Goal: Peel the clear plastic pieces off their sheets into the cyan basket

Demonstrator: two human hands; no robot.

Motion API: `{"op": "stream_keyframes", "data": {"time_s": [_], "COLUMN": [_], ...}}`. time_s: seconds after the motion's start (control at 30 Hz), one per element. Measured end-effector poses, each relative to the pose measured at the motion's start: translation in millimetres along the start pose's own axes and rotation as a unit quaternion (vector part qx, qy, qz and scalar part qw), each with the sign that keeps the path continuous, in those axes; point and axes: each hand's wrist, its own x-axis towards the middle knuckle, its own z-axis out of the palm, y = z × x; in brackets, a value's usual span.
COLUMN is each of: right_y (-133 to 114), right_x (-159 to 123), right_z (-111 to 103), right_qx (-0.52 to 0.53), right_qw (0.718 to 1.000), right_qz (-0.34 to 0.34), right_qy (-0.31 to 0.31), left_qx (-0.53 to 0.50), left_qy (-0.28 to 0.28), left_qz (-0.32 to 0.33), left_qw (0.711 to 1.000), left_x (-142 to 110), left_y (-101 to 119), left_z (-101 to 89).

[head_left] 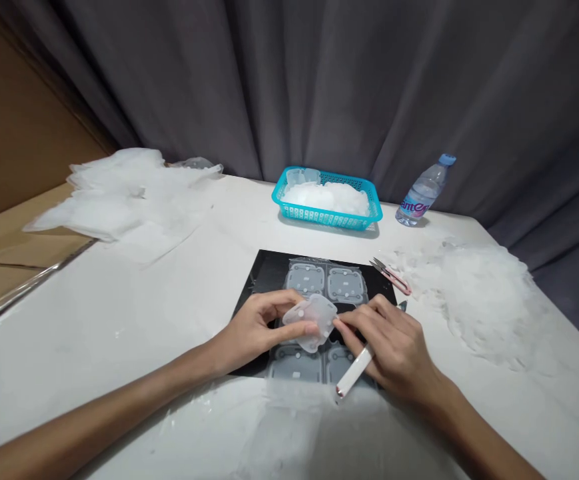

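My left hand (pixel 264 323) pinches a small frosted, translucent plastic piece (pixel 316 320) between thumb and fingers. The piece has a scalloped outline and is raised above a black mat (pixel 262 270). My right hand (pixel 394 340) is closed round a white-handled craft knife (pixel 354 373); its dark tip pokes out past the knuckles, pointing away from me. The thumb and forefinger of that hand meet the right edge of the piece. Beneath both hands lies a clear plastic sheet (pixel 305 277) of moulded, rounded-square shapes, with a dark gap near its middle.
Pink-handled thread snips (pixel 392 275) rest at the mat's right corner. Behind stands a turquoise basket (pixel 329 217) of translucent pieces, beside a water bottle (pixel 424 193). White plastic sheets (pixel 119 193) are piled at left, scraps (pixel 494 300) at right. A grey curtain (pixel 319 80) hangs behind the table.
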Motion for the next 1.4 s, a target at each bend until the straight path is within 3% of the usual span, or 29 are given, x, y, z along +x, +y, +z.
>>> {"op": "stream_keyframes", "data": {"time_s": [0.3, 0.43, 0.57, 0.7, 0.8, 0.9, 1.03, 1.27, 1.4], "right_y": [11.2, 15.6, 19.3, 23.0, 25.3, 26.8, 27.1, 26.1, 26.5], "right_x": [-6.1, -10.3, -9.7, -9.7, -11.0, -12.0, -12.5, -11.0, -10.9], "right_z": [8.6, 22.1, 37.8, 49.8, 53.5, 52.5, 49.1, 41.9, 39.7], "right_qx": [-0.056, -0.072, -0.078, -0.09, -0.093, -0.085, -0.082, -0.064, -0.053], "right_qw": [0.998, 0.995, 0.995, 0.994, 0.993, 0.994, 0.995, 0.994, 0.993], "right_qz": [0.037, 0.057, 0.062, 0.049, 0.049, 0.055, 0.056, 0.086, 0.105], "right_qy": [-0.022, -0.024, -0.005, 0.037, 0.045, 0.034, 0.023, 0.017, 0.016], "left_qx": [0.014, 0.05, 0.105, 0.138, 0.136, 0.121, 0.093, 0.049, -0.042], "left_qy": [0.003, 0.024, 0.09, 0.157, 0.173, 0.174, 0.148, 0.063, 0.017], "left_qz": [-0.025, 0.002, 0.071, 0.157, 0.194, 0.207, 0.192, 0.134, 0.078], "left_qw": [1.0, 0.998, 0.988, 0.965, 0.956, 0.955, 0.966, 0.988, 0.996], "left_x": [1.0, 13.7, 54.0, 110.1, 145.2, 164.1, 161.4, 120.7, 103.6], "left_y": [0.4, -3.8, 2.4, 30.0, 48.9, 55.7, 51.9, 49.8, 57.3], "left_z": [-6.2, -21.9, -53.8, -79.7, -87.7, -87.8, -78.9, -40.9, -25.6]}}
